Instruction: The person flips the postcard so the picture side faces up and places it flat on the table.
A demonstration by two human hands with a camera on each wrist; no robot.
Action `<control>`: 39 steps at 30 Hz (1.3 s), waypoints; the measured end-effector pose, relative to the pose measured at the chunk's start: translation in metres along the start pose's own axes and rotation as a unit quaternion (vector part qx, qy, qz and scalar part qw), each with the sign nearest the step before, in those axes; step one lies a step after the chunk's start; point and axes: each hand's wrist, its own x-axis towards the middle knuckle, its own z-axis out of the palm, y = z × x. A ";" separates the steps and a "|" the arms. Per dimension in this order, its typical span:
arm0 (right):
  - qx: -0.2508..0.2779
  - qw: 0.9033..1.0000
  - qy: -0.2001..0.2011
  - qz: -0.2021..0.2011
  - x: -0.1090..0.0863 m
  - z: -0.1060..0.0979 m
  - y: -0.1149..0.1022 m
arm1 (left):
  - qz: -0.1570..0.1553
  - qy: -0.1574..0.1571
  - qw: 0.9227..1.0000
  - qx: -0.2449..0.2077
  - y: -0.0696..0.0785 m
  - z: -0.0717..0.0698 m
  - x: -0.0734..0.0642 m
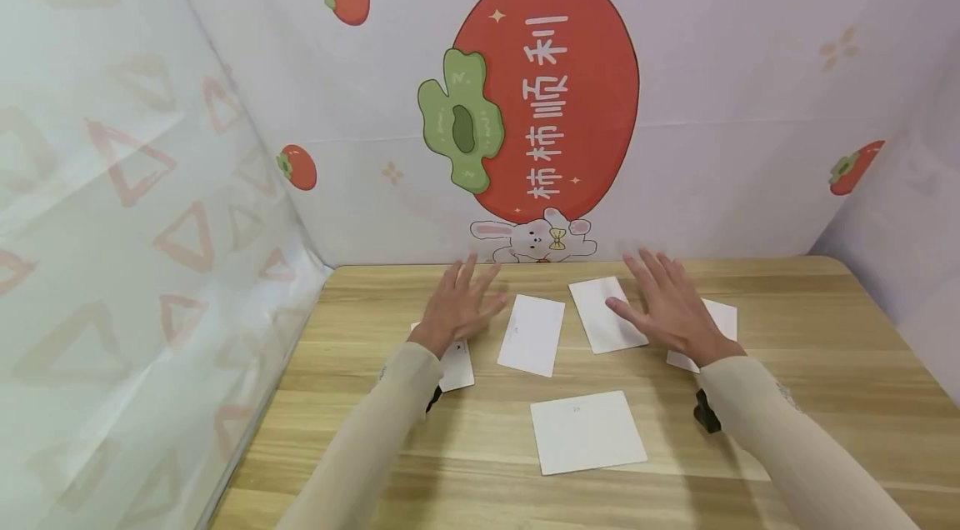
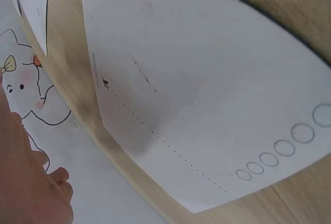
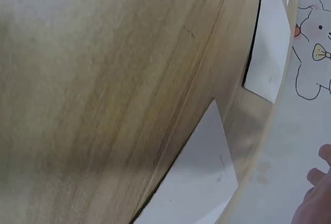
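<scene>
My left hand is held with fingers spread over a white postcard-like card and partly covers it. In the left wrist view that card bears a dotted line and a row of outlined circles. To the right of this hand lies a second white card. My right hand, fingers extended, is between a third card and a fourth card, overlapping both in the head view. Nothing is gripped by either hand. Nearer to me, between the forearms, lies a fifth card.
The cards lie apart on a wood-grain table. Behind its back edge stands a white backdrop printed with persimmons and a rabbit. A white cloth wall with triangle prints borders the left side. Each wrist carries a dark device.
</scene>
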 end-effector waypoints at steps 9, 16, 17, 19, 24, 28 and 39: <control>0.022 1.000 -0.007 0.000 -0.006 0.004 -0.007 | 0.004 -0.009 0.999 -0.033 0.006 0.006 -0.004; 0.030 0.999 -0.011 -0.018 -0.013 0.005 -0.012 | 0.013 -0.022 0.999 -0.042 0.011 0.011 -0.013; 0.028 0.999 -0.010 -0.021 -0.014 0.006 -0.013 | 0.017 -0.022 0.999 -0.041 0.012 0.011 -0.014; 0.025 0.999 -0.007 -0.025 -0.017 0.006 -0.014 | 0.027 -0.019 0.999 -0.040 0.013 0.012 -0.016; 0.028 0.999 0.005 -0.031 -0.024 0.008 -0.019 | 0.046 -0.014 0.998 -0.033 0.015 0.014 -0.022; 0.035 0.999 0.015 -0.035 -0.029 0.008 -0.024 | 0.053 -0.013 0.997 -0.047 0.016 0.015 -0.027; 0.038 0.998 0.002 -0.054 -0.042 0.011 -0.033 | 0.058 -0.023 0.994 -0.088 0.029 0.015 -0.041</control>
